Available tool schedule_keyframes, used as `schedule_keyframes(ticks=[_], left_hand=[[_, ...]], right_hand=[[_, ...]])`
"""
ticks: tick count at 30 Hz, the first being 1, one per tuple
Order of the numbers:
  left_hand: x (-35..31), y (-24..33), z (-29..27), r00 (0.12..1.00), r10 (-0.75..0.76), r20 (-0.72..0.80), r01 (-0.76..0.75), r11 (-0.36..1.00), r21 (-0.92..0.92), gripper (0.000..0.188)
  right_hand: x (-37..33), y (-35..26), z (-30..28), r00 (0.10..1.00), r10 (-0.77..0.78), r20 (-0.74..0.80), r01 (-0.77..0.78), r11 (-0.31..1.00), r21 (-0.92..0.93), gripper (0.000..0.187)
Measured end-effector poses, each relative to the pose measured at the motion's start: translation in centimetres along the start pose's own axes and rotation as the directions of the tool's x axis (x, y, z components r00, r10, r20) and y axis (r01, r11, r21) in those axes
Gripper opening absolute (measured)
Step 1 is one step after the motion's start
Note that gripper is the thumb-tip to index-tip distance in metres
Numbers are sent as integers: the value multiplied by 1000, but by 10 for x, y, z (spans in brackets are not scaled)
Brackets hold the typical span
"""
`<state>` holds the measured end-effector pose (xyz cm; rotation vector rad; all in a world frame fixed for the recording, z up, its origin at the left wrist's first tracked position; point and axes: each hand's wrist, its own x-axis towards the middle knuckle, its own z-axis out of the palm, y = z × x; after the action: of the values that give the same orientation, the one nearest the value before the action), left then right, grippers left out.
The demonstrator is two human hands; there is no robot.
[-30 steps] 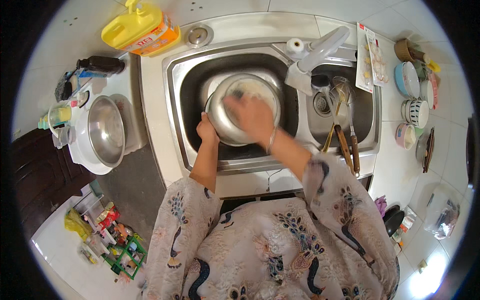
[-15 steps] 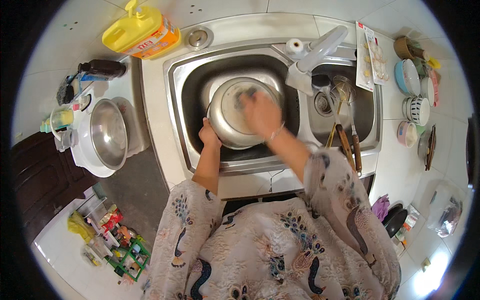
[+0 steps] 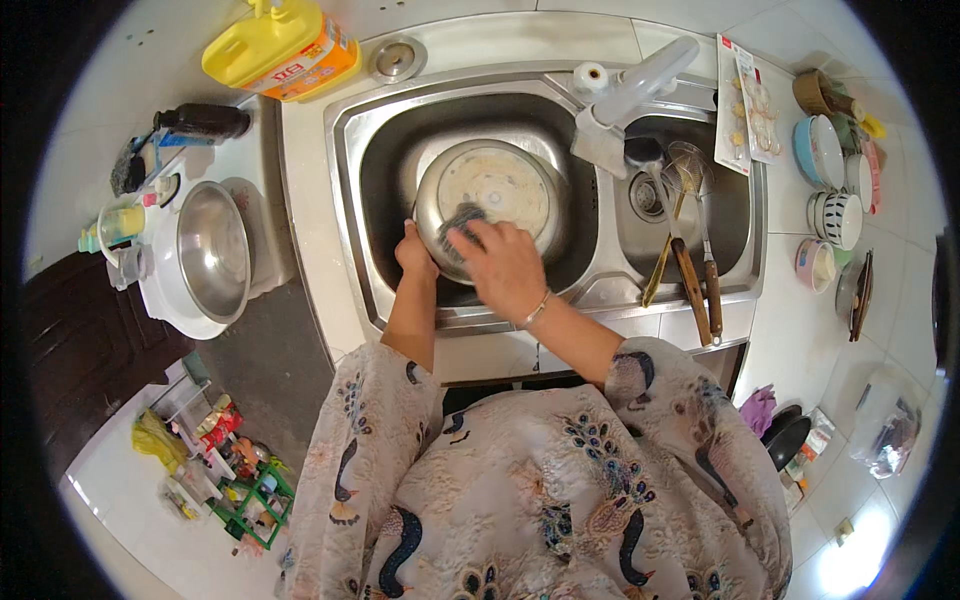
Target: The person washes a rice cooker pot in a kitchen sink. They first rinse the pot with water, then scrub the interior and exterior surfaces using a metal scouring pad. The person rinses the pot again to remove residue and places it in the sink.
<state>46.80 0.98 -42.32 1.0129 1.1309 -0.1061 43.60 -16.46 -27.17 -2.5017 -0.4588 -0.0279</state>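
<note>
Fingers of the left hand (image 3: 416,252) mostly hidden at the metal bowl's rim; can't tell if clenched. Dark scouring pad (image 3: 460,225) partly covered. Metal bowl (image 3: 510,185) base-up in the larger basin (image 3: 383,190); wooden-handled utensils (image 3: 688,290) toward 4 o'clock. Pale counter (image 3: 310,220); yellow jug (image 3: 275,55) at 11. Left hand at bowl's 8 o'clock; right hand (image 3: 508,268) reaches in from 5, fingers bent round the pad against the base.
</note>
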Motion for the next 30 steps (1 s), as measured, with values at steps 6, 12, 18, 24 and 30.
schedule_keyframes(ticks=[6, 12, 18, 24, 30], left_hand=[[-20, 19, 6, 997, -58, -53, 66, 985, 161, 44], [-37, 34, 9, 995, -58, -78, 74, 973, 217, 44], [-43, 40, 0, 996, -85, 31, 78, 980, 185, 44], [-44, 40, -13, 974, 215, 70, -225, 957, 186, 42], [-59, 53, -18, 974, 226, -24, -221, 966, 132, 40]], right_hand=[[44, 137, 10, 940, 315, -134, -282, 934, 221, 27], [35, 101, -59, 764, 322, 559, -446, -362, 818, 41], [51, 71, -64, 840, 54, 540, -384, -644, 662, 41], [127, 21, -78, 884, 167, 436, -402, -202, 893, 56], [252, -61, -92, 902, 204, 381, -415, 163, 895, 35]])
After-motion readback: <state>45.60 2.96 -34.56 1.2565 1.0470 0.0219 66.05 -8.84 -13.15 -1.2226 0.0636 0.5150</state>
